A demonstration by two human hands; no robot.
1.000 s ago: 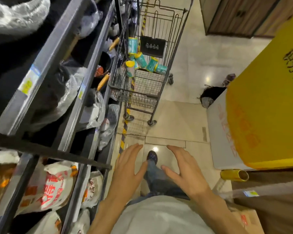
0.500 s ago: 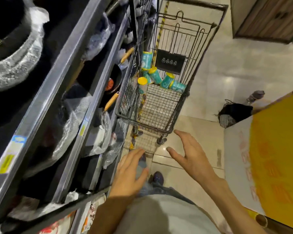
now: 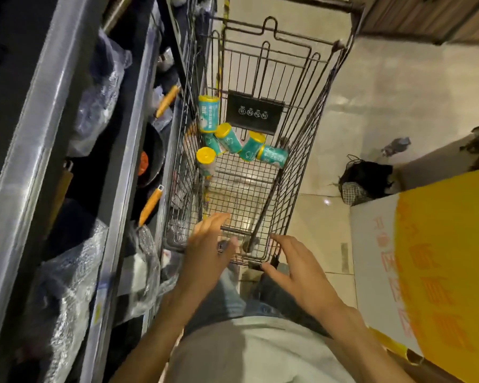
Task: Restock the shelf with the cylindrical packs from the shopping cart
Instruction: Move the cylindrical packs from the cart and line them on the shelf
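Note:
A wire shopping cart (image 3: 304,150) stands straight ahead beside the shelf. Several teal cylindrical packs with yellow lids (image 3: 228,140) lie in a heap at its far end; one pack (image 3: 208,114) stands upright against the left wall and another (image 3: 206,160) sits nearer, lid up. My left hand (image 3: 208,252) hovers with fingers spread over the cart's near rim. My right hand (image 3: 296,269) is spread beside the near right corner. Neither holds anything.
A grey metal shelf (image 3: 127,139) runs along the left, holding plastic-wrapped pans with orange handles (image 3: 150,203). A large yellow and white box (image 3: 437,261) stands on the right. A dark bag (image 3: 362,183) lies on the tiled floor beyond it.
I have stepped closer to the cart. Both hands have gone forward from over my legs to the cart's near rim, still spread and holding nothing.

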